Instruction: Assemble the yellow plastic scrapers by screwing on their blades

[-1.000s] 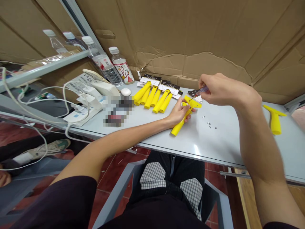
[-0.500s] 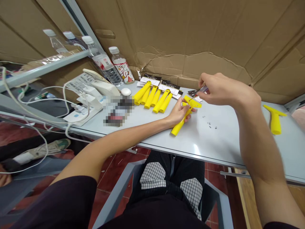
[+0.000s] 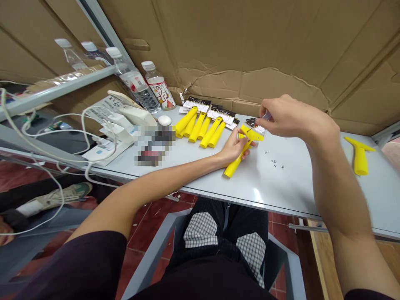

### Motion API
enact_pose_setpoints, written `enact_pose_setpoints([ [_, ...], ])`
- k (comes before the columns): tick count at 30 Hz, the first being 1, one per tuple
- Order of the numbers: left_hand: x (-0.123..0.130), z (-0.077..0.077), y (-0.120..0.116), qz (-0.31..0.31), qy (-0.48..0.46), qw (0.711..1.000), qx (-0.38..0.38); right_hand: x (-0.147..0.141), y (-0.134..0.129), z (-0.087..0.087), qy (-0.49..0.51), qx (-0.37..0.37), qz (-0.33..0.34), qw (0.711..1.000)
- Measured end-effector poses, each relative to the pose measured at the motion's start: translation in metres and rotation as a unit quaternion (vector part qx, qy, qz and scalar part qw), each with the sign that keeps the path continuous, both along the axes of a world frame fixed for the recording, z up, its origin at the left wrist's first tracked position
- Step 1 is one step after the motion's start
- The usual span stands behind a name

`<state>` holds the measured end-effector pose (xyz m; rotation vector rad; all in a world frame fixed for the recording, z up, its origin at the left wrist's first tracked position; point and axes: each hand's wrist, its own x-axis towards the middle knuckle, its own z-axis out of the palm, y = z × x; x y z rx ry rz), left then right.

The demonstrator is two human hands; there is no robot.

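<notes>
My left hand (image 3: pixel 235 147) is closed around a yellow T-shaped tool (image 3: pixel 233 166) just above the table, its handle slanting down toward the front edge. My right hand (image 3: pixel 275 116) grips a screwdriver (image 3: pixel 266 117) by its translucent handle, and the thin shaft reaches down to the head of the yellow tool. Several small screws (image 3: pixel 274 162) lie on the table to the right of the tool. Behind my left hand are several yellow handles (image 3: pixel 196 127) in a row, with black and white cards (image 3: pixel 221 114) at their far ends.
Another yellow T-shaped tool (image 3: pixel 361 160) stands at the right of the grey table (image 3: pixel 290 187). Bottles (image 3: pixel 160 87), a white power strip with cables (image 3: pixel 115 137) and a white round object (image 3: pixel 164 120) are at the left. A cardboard wall (image 3: pixel 250 41) rises behind.
Both hands keep nearly the same pose on the yellow tool and screwdriver. The right hand's fingers have shifted very slightly on the handle.
</notes>
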<state>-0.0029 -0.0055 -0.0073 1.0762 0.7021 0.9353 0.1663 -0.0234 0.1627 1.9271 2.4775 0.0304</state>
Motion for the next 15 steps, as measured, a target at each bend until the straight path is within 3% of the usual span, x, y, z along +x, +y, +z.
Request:
enact_pose_setpoints([
  [15, 0.0008, -0.0007, 0.0001, 0.002, 0.005, 1.0, 0.003, 0.0018, 0.0055, -0.005, -0.005, 0.031, -0.003, 1.0],
])
